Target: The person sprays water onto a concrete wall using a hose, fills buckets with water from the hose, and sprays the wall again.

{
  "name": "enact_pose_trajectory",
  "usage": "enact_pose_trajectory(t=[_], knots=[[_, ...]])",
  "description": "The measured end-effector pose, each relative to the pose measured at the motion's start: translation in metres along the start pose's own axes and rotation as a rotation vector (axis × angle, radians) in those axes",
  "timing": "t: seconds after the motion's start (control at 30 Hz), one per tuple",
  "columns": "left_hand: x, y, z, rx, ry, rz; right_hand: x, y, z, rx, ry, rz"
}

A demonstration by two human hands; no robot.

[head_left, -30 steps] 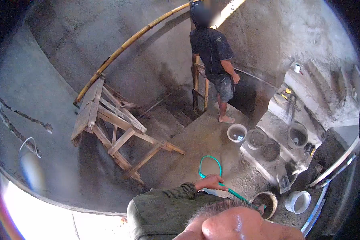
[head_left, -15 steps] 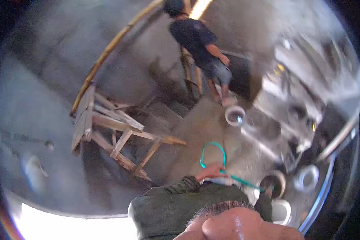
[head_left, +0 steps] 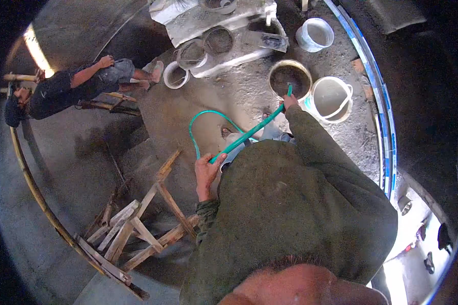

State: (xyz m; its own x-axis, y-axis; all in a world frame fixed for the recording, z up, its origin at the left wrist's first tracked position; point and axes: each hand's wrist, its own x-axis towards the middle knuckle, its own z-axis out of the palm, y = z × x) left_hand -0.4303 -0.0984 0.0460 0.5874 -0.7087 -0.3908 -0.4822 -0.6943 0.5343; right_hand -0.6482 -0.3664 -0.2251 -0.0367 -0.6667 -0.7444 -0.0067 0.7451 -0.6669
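A green hose (head_left: 254, 131) runs across the front of my body, held in both hands. My left hand (head_left: 206, 173) is closed around it at the lower left, where a loop of the hose curves away over the floor. Near the hose's free end, my right hand (head_left: 291, 101) grips it. That end points over a round bucket with dark contents (head_left: 274, 67), just beyond the right hand. Beside this bucket stands a white bucket (head_left: 316, 109) holding greyish liquid. I cannot make out whether water flows from the hose.
A person in dark clothes (head_left: 61, 96) stands at the left, near a small pail (head_left: 167, 76). Mortar-covered boards (head_left: 229, 65) with containers lie ahead. Another white bucket (head_left: 304, 38) is at the upper right. A wooden trestle (head_left: 147, 236) and a bamboo pole (head_left: 33, 185) are at the left.
My view has swung round, so the buckets now lie ahead and the other person at the left. Both hands keep hold of the hose, its end now seen over the dark-filled bucket.
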Motion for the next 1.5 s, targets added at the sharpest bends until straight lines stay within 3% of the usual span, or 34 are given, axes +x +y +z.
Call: enact_pose_trajectory(t=[0.07, 0.17, 0.2, 0.33, 0.37, 0.6, 0.63, 0.7, 0.73, 0.8, 0.87, 1.07, 1.27, 1.33, 1.4, 1.43, 1.5], knots=[[-0.001, 0.0, -0.004, 0.061, -0.026, -0.026, -0.003, 0.001, 0.002, 0.164, 0.007, 0.124], [-0.004, 0.002, -0.009, 0.022, -0.029, -0.036, 0.016, 0.014, -0.002, 0.097, -0.014, 0.166], [-0.006, 0.004, -0.011, 0.019, -0.005, -0.049, 0.013, 0.012, -0.004, 0.018, -0.068, 0.075], [-0.011, 0.003, -0.016, 0.007, -0.012, -0.077, 0.03, 0.012, -0.012, -0.079, -0.129, 0.101], [-0.011, 0.001, -0.016, 0.015, -0.02, -0.079, 0.006, -0.006, -0.005, -0.051, -0.048, 0.088], [-0.021, -0.017, -0.016, 0.054, -0.014, -0.08, 0.019, 0.001, -0.007, 0.01, -0.07, 0.073], [-0.024, -0.013, -0.018, 0.011, 0.023, -0.073, 0.059, 0.034, -0.011, 0.033, -0.104, 0.067], [-0.029, -0.017, -0.016, -0.029, 0.017, -0.055, 0.063, 0.025, -0.029, -0.325, -0.314, 0.009], [-0.031, -0.027, -0.013, -0.018, 0.043, -0.061, 0.057, 0.029, -0.021, -0.3, -0.172, -0.01], [-0.032, -0.029, -0.01, -0.005, 0.056, -0.058, 0.046, 0.024, -0.017, -0.307, -0.11, 0.004], [-0.037, -0.026, -0.013, -0.106, 0.091, -0.068, 0.032, 0.014, -0.012, -0.2, -0.149, 0.115], [-0.043, -0.021, -0.022, -0.051, 0.098, -0.055, -0.005, -0.02, -0.011, -0.177, -0.14, 0.119], [-0.046, -0.024, -0.028, -0.031, 0.047, -0.102, 0.027, -0.007, -0.016, -0.134, -0.184, 0.138], [-0.047, -0.02, -0.03, -0.069, 0.056, -0.121, 0.021, -0.023, -0.025, -0.269, -0.354, 0.067], [-0.049, -0.018, -0.031, -0.114, 0.095, -0.159, 0.05, 0.011, -0.047, -1.037, -0.271, -1.332], [-0.048, -0.02, -0.031, -0.064, 0.085, -0.118, 0.089, 0.017, -0.048, -1.243, -0.526, -0.843], [-0.051, -0.025, -0.033, -0.015, 0.15, -0.117, 0.075, 0.006, -0.046, -1.014, -0.504, -1.146]])
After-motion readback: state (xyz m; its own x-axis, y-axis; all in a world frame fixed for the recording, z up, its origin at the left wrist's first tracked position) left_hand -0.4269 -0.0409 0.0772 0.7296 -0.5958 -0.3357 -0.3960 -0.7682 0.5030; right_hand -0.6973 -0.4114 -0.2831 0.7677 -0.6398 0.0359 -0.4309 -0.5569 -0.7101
